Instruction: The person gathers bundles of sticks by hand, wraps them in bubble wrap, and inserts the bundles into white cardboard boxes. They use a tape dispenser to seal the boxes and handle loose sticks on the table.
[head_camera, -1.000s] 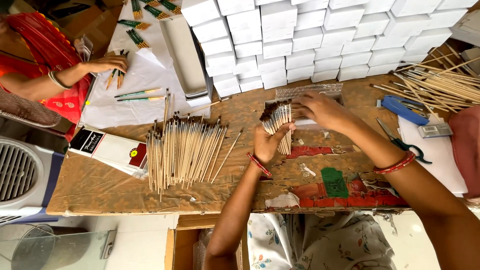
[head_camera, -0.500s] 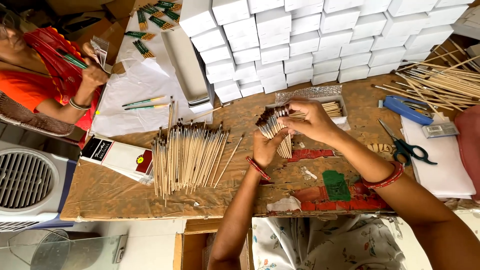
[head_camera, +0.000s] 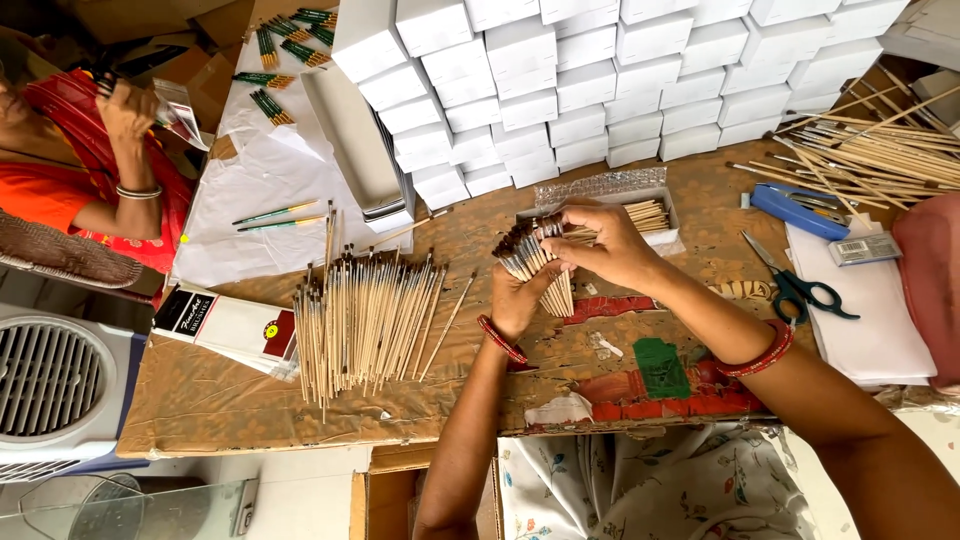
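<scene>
The bundle of brushes (head_camera: 535, 265) is in the middle of the table, held above the brown paper cover (head_camera: 210, 395). The left hand (head_camera: 520, 295) is closed around the lower part of the wooden handles, and the dark tips point up and to the left. The right hand (head_camera: 600, 245) lies over the top of the same bundle, with its fingers pinched on some of the handles near the tips.

As I judge it, the work is somewhere in the middle. A large heap of loose brushes (head_camera: 365, 320) lies flat on the table to the left of the hands, so many pieces are not yet handled. Another loose pile of sticks (head_camera: 865, 150) lies at the far right corner.

Just behind the hands there is a small clear tray (head_camera: 610, 195) with some short brushes inside it. Further back stand many closed white boxes (head_camera: 620, 75) in rows; what is in them I cannot see. One long white box (head_camera: 350, 135) beside them is open and looks empty. Scissors (head_camera: 800, 285) and a blue stapler (head_camera: 800, 212) lie on the right side. At the far left another person (head_camera: 90, 160) is holding something up in the hand.
</scene>
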